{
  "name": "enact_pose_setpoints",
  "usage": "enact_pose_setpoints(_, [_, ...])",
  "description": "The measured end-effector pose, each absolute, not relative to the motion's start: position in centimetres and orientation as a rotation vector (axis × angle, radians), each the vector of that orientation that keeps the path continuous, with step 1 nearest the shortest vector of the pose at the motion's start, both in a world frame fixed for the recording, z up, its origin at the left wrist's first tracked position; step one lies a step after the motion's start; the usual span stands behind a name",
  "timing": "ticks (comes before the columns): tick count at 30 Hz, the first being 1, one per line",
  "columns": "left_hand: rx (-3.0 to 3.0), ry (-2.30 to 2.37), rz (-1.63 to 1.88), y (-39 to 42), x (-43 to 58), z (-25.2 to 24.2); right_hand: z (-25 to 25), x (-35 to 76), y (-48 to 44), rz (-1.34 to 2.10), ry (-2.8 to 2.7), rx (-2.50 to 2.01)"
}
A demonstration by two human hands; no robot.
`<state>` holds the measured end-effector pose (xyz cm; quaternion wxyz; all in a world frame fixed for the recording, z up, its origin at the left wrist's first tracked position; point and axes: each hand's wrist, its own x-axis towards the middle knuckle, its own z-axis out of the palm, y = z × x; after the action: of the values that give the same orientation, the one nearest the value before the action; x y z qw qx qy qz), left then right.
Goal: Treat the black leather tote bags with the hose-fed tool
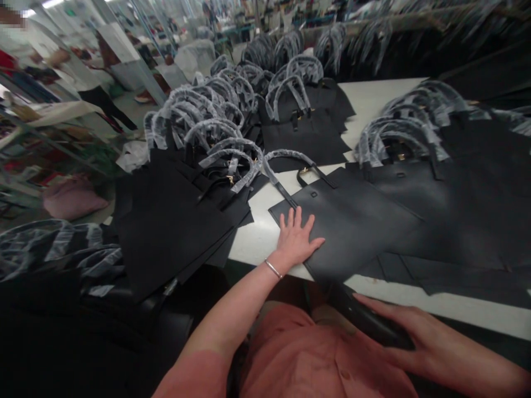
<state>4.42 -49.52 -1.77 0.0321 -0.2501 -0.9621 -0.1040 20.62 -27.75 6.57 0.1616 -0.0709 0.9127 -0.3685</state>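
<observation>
My left hand (295, 237) lies flat with fingers spread on the near left edge of a black leather bag panel (348, 215). This panel rests on the white table and carries a plastic-wrapped handle (288, 152) and a small strap with a gold buckle (305, 171). Low on the right, my right hand (409, 326) is curled round a dark, glossy, bent piece that looks like the near part of the same panel, hanging past the table edge. Some of its fingers are hidden behind that leather.
Stacked black bag panels (174, 221) with wrapped handles lie on the left. Further panels (477, 188) overlap on the right, and another stack (307, 132) sits behind. White tabletop (257, 237) shows between them. A pink sack (72, 196) lies on the floor. People stand at far left.
</observation>
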Motion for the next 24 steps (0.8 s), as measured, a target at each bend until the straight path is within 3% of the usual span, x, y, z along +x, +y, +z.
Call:
enact_pose_setpoints(7, [-0.792, -2.961, -0.168, -49.7, 4.4, -1.6, 7.8, 19.5, -31.0, -1.242, 2.373, -0.302])
enact_pose_setpoints(17, [-1.016, -2.919, -0.109, -53.4, 5.7, -2.0, 8.4, 20.3, -19.9, -1.502, 2.233, 0.802])
enact_pose_setpoints(24, [-1.055, -2.966, -0.121, -52.6, 5.5, 0.8, 7.6, 24.0, -16.0, -1.604, 2.070, 1.004])
